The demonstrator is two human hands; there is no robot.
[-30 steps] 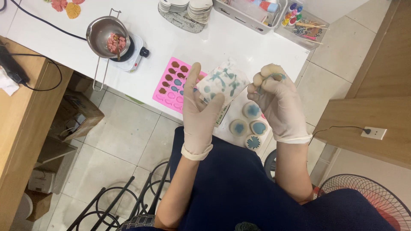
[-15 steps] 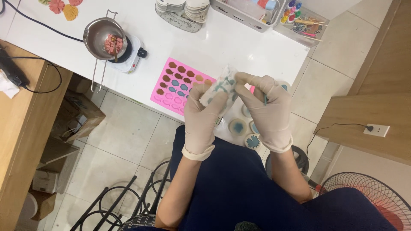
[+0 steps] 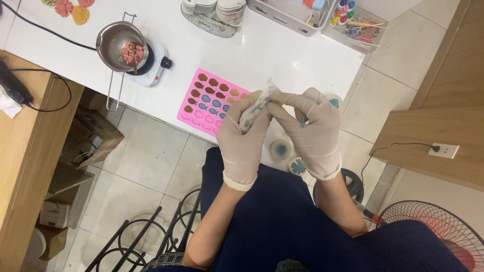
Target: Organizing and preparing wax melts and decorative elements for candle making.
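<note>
While sitting at the white table (image 3: 282, 55), working with both gloved hands just right of the pink silicone mould (image 3: 201, 108) lying near the table's front edge. Leaving a steel pan (image 3: 118, 43) of pink lumps sitting on a small hotplate (image 3: 151, 65) well to the left of the mould and farther back. Keeping a clear tray of paint pots and sticks (image 3: 353, 25) well beyond the mould, at the far right corner.

Holding the left hand (image 3: 243, 143) just right of the mould, its grip clamped on a folded white wipe (image 3: 257, 106) stained teal and raised above the table edge. Bringing the right hand (image 3: 312, 136) against it from the far side, thumb and forefinger pinching together on the wipe's upper fold, with a thin teal-tipped stick (image 3: 304, 120) apparently tucked among the fingers.

Leaving round teal-filled discs (image 3: 280, 148) resting right of the mould, beneath the hands.

Judging by this, cleaning teal off the fingertips or stick on the wipe. Calling, for a clean finish, for a firm left-hand hold and a steady pull through the fold.
</note>
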